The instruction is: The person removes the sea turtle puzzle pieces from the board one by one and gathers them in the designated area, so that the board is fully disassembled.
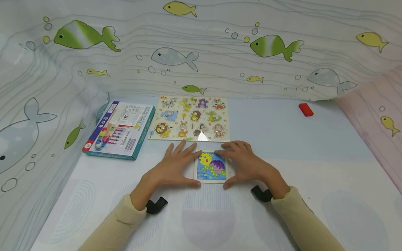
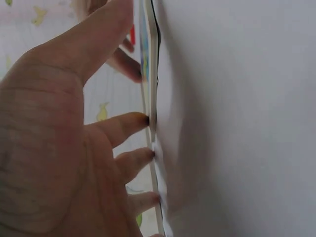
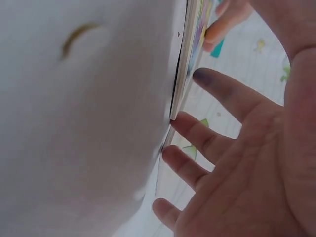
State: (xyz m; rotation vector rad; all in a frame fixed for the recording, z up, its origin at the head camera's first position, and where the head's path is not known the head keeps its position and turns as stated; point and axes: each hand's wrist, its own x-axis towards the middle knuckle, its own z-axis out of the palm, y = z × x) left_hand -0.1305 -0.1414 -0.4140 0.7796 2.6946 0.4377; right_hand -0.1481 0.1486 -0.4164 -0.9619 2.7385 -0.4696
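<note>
A small square jigsaw puzzle (image 1: 211, 167) lies flat on the table, showing a yellow turtle with a purple shell on blue. My left hand (image 1: 176, 169) spreads at its left side, the index fingertip at the upper left corner and the thumb at the lower left. Mirroring it, my right hand (image 1: 243, 164) has its index finger at the upper right corner and its thumb by the lower right. Both wrist views show extended, spread fingers, with fingertips close to the pale edge of the puzzle (image 2: 152, 89).
Just beyond the puzzle lies a larger animal puzzle board (image 1: 190, 118). A boxed toy (image 1: 120, 129) sits at the left, partly beside that board. Far right is a red block (image 1: 306, 109). A fish-patterned cloth (image 1: 220, 69) rises behind the table.
</note>
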